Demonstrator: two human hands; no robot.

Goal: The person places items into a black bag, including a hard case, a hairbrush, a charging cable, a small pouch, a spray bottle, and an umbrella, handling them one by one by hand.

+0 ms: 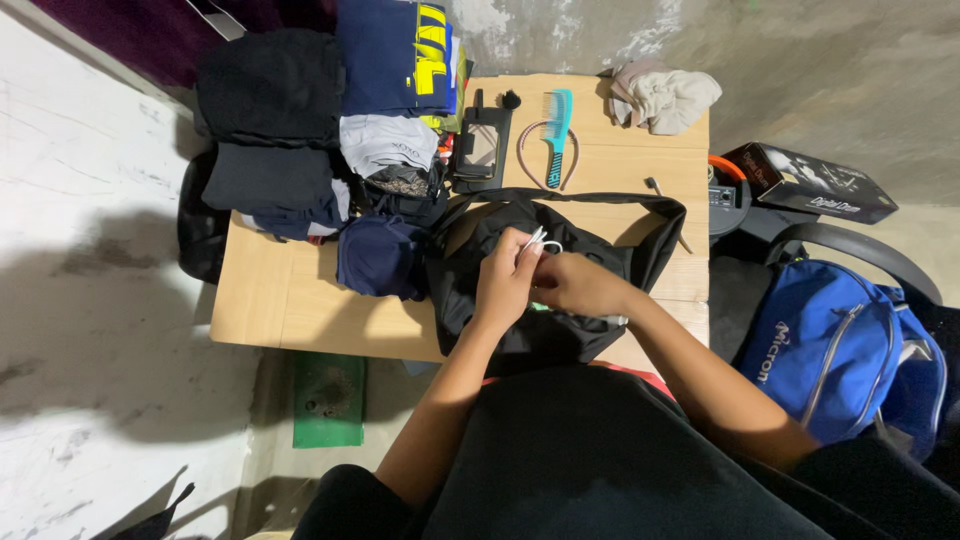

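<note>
Long black box (812, 182) with white print, right of table (300, 310); lying flat

Home rm: folded clothes (300, 120), comb (557, 135)

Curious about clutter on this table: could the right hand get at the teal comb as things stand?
Probably yes. The teal comb lies uncovered on the wooden table beyond the black bag, with nothing on it, though the right hand is busy with a white cable.

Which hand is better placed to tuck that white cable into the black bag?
Probably the left hand: its fingers already pinch the white cable right over the black bag. The right hand sits beside it, seemingly steadying the cable's lower end.
</note>
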